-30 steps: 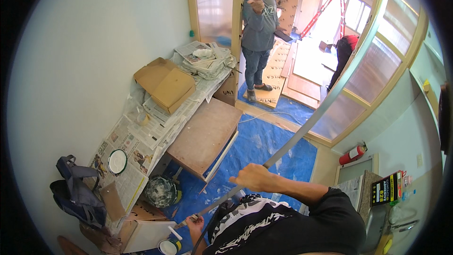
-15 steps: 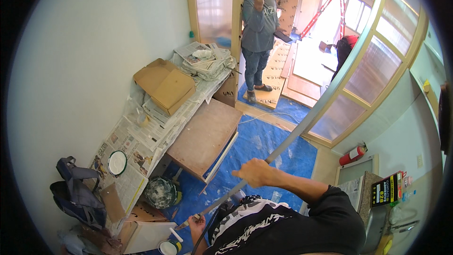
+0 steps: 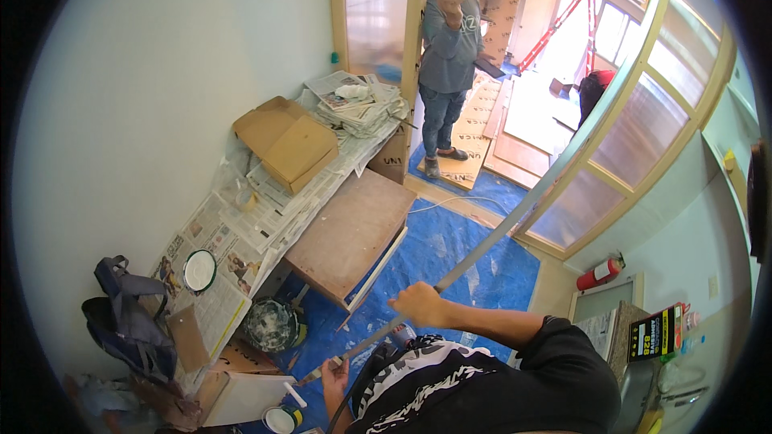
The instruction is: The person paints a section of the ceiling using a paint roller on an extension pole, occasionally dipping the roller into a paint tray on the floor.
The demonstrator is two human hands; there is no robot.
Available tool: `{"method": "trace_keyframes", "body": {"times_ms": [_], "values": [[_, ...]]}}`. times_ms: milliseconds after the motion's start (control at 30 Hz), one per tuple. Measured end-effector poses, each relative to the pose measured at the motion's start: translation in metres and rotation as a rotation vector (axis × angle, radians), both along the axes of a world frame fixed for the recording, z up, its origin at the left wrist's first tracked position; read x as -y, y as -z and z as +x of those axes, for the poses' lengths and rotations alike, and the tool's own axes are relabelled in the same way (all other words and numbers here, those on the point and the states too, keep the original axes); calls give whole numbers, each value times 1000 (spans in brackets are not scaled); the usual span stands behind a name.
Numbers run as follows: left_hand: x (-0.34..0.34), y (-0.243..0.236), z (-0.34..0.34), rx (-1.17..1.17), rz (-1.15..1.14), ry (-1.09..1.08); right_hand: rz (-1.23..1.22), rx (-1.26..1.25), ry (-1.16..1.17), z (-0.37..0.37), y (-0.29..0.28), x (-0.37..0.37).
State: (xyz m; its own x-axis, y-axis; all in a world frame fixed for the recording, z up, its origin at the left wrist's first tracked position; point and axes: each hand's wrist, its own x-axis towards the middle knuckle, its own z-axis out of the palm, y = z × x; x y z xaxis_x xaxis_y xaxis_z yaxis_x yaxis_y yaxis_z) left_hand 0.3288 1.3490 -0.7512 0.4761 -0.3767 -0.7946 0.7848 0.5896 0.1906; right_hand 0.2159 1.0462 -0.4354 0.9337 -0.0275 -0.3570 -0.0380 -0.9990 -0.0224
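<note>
A long grey straight bar (image 3: 482,245) runs diagonally from the lower middle up toward the partition at right. My right hand (image 3: 416,304) is closed around its middle, with the forearm reaching in from the right. My left hand (image 3: 334,378) is closed on its lower part, near the bottom of the view. Beside that hand lie a white board (image 3: 241,398) and an open tub of white material (image 3: 281,419). A white-crusted bucket (image 3: 272,323) stands just beyond, on blue sheeting (image 3: 450,265).
A newspaper-covered table (image 3: 221,233) holds cardboard and papers, with a brown cabinet (image 3: 346,233) beside it. A person (image 3: 446,56) stands on boards in the doorway; another (image 3: 591,100) bends beyond, near a red ladder (image 3: 555,32). At right are a fire extinguisher (image 3: 599,273) and counter (image 3: 619,329).
The view has shifted slightly. My hands still hold the bar, with small shifts in position. The standing person's raised hand has moved slightly near the head.
</note>
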Motion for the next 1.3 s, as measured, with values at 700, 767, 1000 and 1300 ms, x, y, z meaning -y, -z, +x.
{"method": "trace_keyframes", "body": {"times_ms": [700, 767, 1000, 1300], "values": [[14, 66, 9, -48, -81, 25, 98, -236, -42, 47, 71, -64], [19, 34, -5, 10, -66, 47, 137, -233, -34, 49, 93, -62], [20, 6, -15, -1, -24, 24, 223, -336, -38, 55, 95, -62], [19, 2, -15, -43, -40, 13, 426, -506, 59, 67, 107, -59]]}}
